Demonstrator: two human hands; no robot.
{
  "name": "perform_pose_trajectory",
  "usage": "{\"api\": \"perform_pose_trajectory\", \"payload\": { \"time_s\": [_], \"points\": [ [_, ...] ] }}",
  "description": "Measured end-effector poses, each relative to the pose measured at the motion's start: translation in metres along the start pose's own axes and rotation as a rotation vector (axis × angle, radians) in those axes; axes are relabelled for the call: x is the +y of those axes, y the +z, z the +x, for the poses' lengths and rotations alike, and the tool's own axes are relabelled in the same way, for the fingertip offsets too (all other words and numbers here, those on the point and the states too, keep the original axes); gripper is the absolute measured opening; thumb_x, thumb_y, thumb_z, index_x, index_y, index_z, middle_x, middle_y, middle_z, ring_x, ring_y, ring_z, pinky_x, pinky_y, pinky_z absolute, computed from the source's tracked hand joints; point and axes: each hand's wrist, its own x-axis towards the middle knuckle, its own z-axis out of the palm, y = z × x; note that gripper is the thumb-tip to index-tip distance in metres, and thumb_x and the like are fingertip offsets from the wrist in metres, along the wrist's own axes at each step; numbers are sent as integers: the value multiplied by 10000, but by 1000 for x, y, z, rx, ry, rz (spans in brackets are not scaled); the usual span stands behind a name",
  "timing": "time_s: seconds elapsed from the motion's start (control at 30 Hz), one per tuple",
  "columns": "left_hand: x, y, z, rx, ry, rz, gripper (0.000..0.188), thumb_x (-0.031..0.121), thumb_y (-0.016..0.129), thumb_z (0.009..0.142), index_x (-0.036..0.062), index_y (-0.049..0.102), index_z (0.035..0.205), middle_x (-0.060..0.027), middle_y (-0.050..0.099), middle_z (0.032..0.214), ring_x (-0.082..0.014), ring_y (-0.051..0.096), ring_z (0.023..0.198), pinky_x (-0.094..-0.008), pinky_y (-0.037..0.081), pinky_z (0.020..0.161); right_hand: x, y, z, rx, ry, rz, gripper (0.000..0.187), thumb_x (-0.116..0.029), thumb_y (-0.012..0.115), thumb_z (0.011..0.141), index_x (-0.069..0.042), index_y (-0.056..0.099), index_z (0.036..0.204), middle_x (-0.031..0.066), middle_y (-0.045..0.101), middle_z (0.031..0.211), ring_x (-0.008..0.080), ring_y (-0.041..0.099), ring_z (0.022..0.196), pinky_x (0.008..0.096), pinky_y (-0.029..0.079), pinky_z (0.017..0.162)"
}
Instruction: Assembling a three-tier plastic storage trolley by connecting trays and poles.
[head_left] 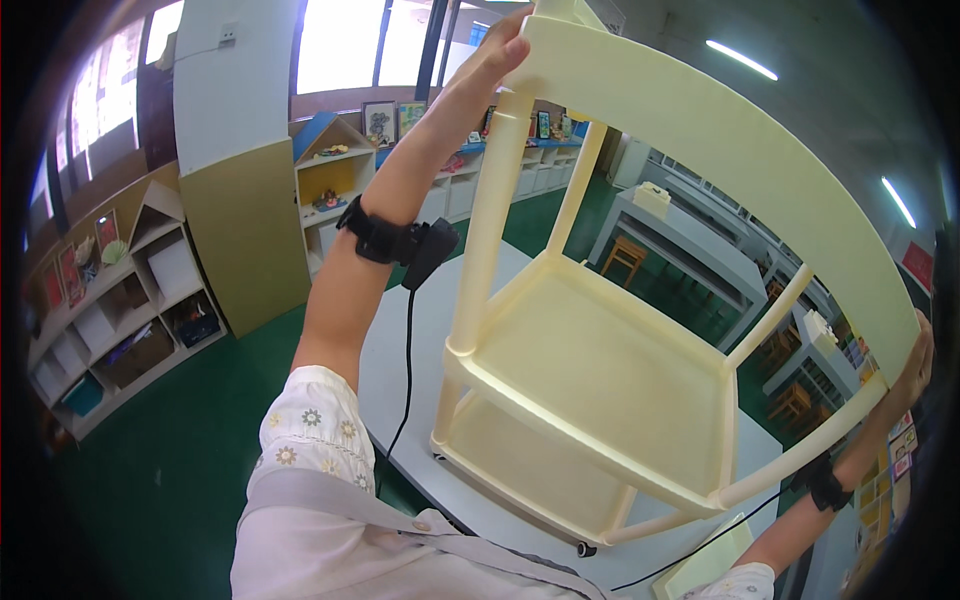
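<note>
A cream plastic trolley cart (600, 380) stands on a pale grey table, with round posts, two lower tray shelves and small black casters. Across its top runs a cream top shelf (700, 110), raised and seen from its side. My left hand (500, 55) is closed on the shelf's left corner, above the near left post (490, 220). At the far right my right hand (915, 360) holds the opposite corner, by the near right post (810, 445); its fingers are partly hidden. Each wrist wears a black strap with a cable.
Beneath the cart is the grey tabletop (400, 340). Another cream piece (705, 560) lies near its front right edge. Display shelves (150, 270) line the left wall above a green floor (180, 460). Long grey tables (680, 240) and wooden stools (625, 258) stand farther back.
</note>
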Motion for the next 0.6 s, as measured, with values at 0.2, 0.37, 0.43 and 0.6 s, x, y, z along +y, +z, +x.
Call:
{"api": "perform_pose_trajectory", "payload": {
  "time_s": [0.2, 0.37, 0.43, 0.6],
  "points": [
    [-5, -9, 4, -246, 133, -188, 1117, 294, 814, 452, 93, 178, 1348, -90, 352, 1287, -211, 317, 1211, -356, 252, 1012, -18, 9, -1, 38, -44, 3, 319, -287, 428, 876, 8, 547, 893, 68, 559, 828, 133, 534, 714, 248, 426, 638],
    [-13, -31, 19, -355, 156, -165, 1160, 339, 843, 388, 73, 222, 1331, -92, 366, 1279, -227, 318, 1211, -345, 240, 1025, -19, 10, 6, 67, -48, 17, 325, -288, 430, 870, 14, 549, 859, 73, 552, 797, 144, 525, 692, 262, 423, 622],
    [-10, -34, 22, -401, 158, -59, 1179, 360, 849, 374, 75, 222, 1331, -76, 360, 1291, -229, 313, 1216, -340, 243, 1024, -18, 9, 7, 74, -40, 14, 329, -289, 432, 867, 17, 549, 845, 74, 549, 785, 149, 522, 684, 267, 422, 615],
    [-8, -33, 12, -342, 194, -37, 1097, 402, 815, 443, 74, 242, 1319, -71, 373, 1277, -238, 328, 1204, -340, 252, 1018, -19, 9, 11, 84, -43, 12, 338, -291, 435, 861, 23, 551, 810, 79, 543, 754, 161, 512, 662, 281, 419, 598]
  ]
}}
